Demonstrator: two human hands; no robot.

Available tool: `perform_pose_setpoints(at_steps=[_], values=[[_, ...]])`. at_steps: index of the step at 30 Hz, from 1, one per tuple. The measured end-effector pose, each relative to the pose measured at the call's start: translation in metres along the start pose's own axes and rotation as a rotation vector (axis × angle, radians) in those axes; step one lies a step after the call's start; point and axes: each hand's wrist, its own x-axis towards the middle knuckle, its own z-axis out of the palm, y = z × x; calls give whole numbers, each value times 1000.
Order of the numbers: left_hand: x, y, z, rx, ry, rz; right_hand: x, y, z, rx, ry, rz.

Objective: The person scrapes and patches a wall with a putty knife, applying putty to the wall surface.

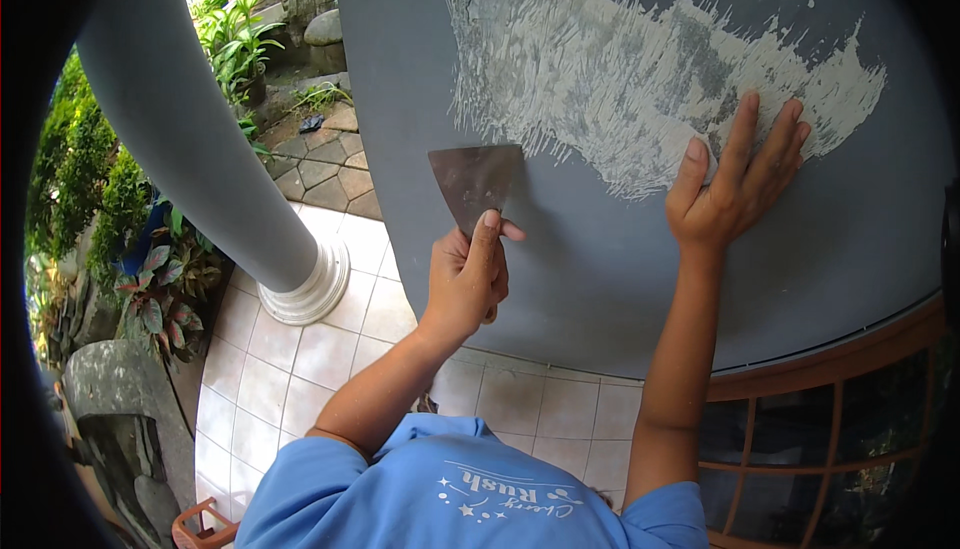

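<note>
My left hand (465, 279) grips a putty knife (470, 177) by its handle, blade upward against or just in front of the grey painted wall (820, 239). A rough, streaky white patch (590, 59) spreads across the upper wall. My right hand (738, 174) lies on the lower right part of this patch, fingers stretched and slightly apart; I cannot make out whether the pale shape beside its thumb is a separate thing or part of the patch.
A grey column (230, 169) with a white base stands at left on pale floor tiles (345, 349). Beyond are plants (230, 29), stone paving (320, 164) and rocks (110, 399). A wooden-framed glass panel (830, 449) is at lower right, an orange object (200, 519) at lower left.
</note>
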Motion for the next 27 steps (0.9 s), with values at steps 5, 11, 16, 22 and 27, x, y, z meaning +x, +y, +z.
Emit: perform_pose_setpoints(at_steps=[5,11,16,22,27], values=[[2,8,11,-149,-20,23,7,-4,-2,2,-4,-8],[-6,21,13,-80,-58,-1,4,1,-2,-10,21,-15],[-5,1,6,-194,-56,-42,4,-5,-3,1,-10,-9],[-8,5,17,-197,-40,-14,1,-1,-2,9,-8,-11],[5,13,14,-71,-43,84,3,-4,0,11,-10,-10]])
